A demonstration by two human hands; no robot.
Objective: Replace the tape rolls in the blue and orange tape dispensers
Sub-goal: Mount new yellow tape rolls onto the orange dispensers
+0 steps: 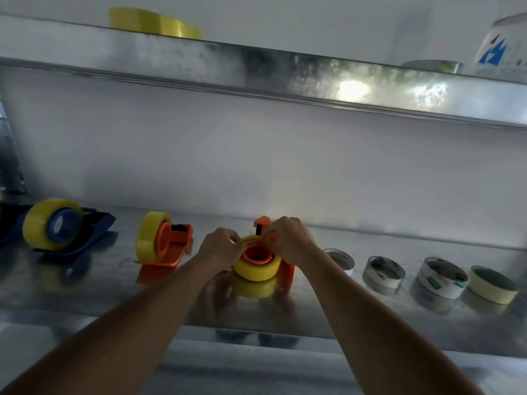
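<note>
An orange tape dispenser (288, 270) lies on its side on the metal shelf (114, 297), with a yellow tape roll (256, 269) around its orange hub. My left hand (219, 249) grips the roll's left rim. My right hand (291, 240) pinches the roll's far right edge, close to the dispenser's cutter end. To the left stands a second orange dispenser (168, 246) loaded with a yellow roll. At the far left a blue dispenser (85, 232) carries a yellow roll (48, 223) on its blue hub.
Several spent or thin tape rolls (383, 272) sit in a row on the shelf to the right. An upper metal shelf (256, 72) holds a yellow roll (154, 22) and a white container (502, 47). The shelf's front lip runs below my forearms.
</note>
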